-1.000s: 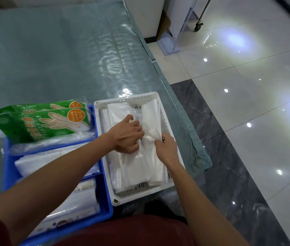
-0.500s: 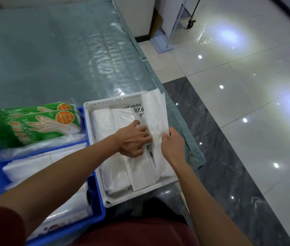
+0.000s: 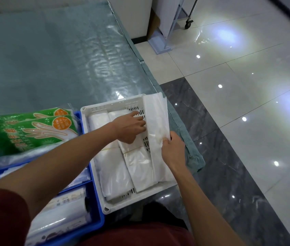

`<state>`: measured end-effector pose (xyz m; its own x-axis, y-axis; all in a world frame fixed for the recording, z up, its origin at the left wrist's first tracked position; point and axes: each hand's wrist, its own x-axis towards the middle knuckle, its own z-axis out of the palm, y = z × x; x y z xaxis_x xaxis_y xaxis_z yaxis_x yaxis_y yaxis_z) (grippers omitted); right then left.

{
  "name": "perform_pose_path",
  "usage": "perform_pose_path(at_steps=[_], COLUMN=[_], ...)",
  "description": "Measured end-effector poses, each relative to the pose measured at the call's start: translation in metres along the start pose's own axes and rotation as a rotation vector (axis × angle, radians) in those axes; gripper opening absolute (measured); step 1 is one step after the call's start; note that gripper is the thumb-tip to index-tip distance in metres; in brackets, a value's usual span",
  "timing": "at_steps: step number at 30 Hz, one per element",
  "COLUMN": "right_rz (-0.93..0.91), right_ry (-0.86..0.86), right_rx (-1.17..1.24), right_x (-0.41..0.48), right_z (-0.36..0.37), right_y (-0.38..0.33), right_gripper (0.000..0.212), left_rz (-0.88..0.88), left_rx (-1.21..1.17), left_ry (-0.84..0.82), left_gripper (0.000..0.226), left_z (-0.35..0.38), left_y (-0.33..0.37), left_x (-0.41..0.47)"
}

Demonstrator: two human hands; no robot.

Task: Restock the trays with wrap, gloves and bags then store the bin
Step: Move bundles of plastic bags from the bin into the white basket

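- Bags: my right hand (image 3: 174,150) grips a white bag bundle (image 3: 156,121) upright against the right wall of the white tray (image 3: 112,105).
- My left hand (image 3: 128,126), fingers straight, presses the flat bundles (image 3: 112,162) beside it.

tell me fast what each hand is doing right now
Left hand: open, pressing the middle bag bundle in the white tray.
Right hand: closed, pinching the tilted stack of white plastic bags by its edge.
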<state>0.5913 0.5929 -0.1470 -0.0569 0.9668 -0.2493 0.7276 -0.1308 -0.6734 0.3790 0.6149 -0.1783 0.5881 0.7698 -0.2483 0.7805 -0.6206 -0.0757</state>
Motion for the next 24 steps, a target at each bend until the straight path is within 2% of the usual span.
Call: perform_pose_path(at_steps=[13, 24], right_rz=[0.016, -0.014], right_ry=[0.011, -0.03], right_rx=[0.0, 0.001], right_x=[0.001, -0.001], right_z=[0.001, 0.002], right_y=[-0.002, 0.0], right_gripper=[0.012, 0.012], left_rz=[0.026, 0.011], left_rx=[-0.079, -0.112], left_ry=[0.037, 0.017], left_gripper=[0.023, 0.045], left_z=[0.0, -0.003], left_y=[-0.006, -0.013], left_x=[-0.005, -0.016])
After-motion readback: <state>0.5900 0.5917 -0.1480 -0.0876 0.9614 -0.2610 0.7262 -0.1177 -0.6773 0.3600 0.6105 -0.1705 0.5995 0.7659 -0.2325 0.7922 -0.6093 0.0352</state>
